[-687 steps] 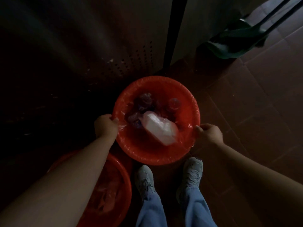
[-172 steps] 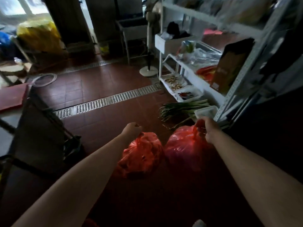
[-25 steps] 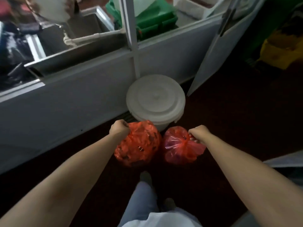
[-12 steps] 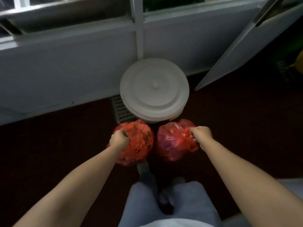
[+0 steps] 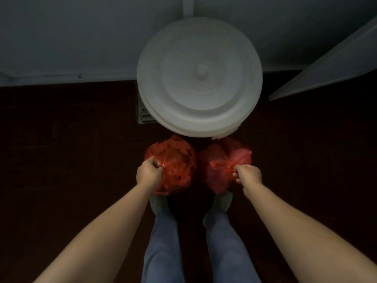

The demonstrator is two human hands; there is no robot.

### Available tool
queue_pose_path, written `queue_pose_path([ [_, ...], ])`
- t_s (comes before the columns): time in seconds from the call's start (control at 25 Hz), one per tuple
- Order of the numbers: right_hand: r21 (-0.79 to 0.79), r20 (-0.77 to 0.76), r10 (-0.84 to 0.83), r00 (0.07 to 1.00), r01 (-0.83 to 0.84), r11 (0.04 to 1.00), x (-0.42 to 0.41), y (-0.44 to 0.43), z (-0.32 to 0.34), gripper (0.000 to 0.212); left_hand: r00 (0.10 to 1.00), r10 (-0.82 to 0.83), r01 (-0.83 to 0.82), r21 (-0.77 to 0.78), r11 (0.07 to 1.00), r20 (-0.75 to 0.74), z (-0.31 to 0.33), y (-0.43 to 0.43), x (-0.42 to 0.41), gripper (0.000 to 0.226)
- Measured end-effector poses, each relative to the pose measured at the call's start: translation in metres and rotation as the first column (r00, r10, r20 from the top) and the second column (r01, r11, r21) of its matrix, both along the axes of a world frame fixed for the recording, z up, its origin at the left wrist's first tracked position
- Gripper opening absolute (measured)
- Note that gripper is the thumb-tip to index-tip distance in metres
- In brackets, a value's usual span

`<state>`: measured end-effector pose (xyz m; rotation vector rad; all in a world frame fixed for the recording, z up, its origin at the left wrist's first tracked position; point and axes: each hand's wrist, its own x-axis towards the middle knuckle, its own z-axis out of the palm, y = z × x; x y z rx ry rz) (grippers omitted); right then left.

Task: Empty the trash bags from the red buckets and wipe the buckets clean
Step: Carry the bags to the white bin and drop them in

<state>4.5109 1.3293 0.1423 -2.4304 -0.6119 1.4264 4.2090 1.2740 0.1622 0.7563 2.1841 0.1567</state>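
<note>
red film is being gripped by both hands: the left bag (image 5: 175,160) is being clenched at its gathered neck by the left hand (image 5: 150,172), and the right bag (image 5: 220,162) is being pinched at its neck by the right hand (image 5: 247,174). both are being held just short of the lid's (image 5: 200,74) near edge, above the shoes (image 5: 159,203). the lid is being left shut with no hand free. if one bag is let go to lift it, a split or an opened neck is being risked, and waste on the floor (image 5: 81,139).
</note>
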Motion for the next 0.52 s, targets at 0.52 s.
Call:
queue_pose_path([
  [0.52, -0.012, 0.135, 0.141, 0.981, -0.141, 0.990, 0.043, -0.007, -0.187, 0.011, 0.999, 0.027, -0.027, 0.017, 0.999, 0.044, -0.186, -0.003, 0.062, 0.012],
])
